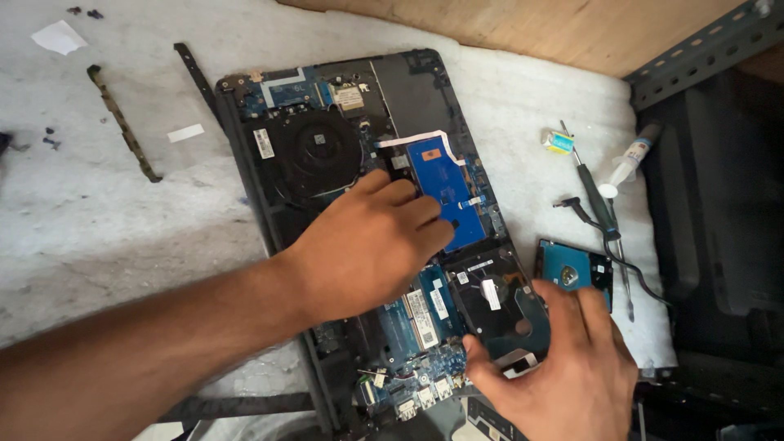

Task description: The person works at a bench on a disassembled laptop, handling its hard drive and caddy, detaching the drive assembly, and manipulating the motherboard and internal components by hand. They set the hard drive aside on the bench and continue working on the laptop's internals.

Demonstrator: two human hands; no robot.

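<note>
An opened laptop base (245,155) lies on a white padded sheet, its fan (314,151), blue boards and cables exposed. My left hand (367,245) rests flat on the middle of it, fingertips on the blue board (445,175). My right hand (563,367) is at the laptop's near right corner, thumb and fingers around the black hard drive (494,298) seated in its bay. A second bare hard drive (572,265) with a blue circuit side lies just to the right, beside my right fingers.
A screwdriver (596,204), a black cable (588,216), a small tube (633,159) and a small yellow-blue item (558,143) lie on the right. Dark strips (122,122) and screws lie at the left. A metal rack (702,41) borders the right; wood panel behind.
</note>
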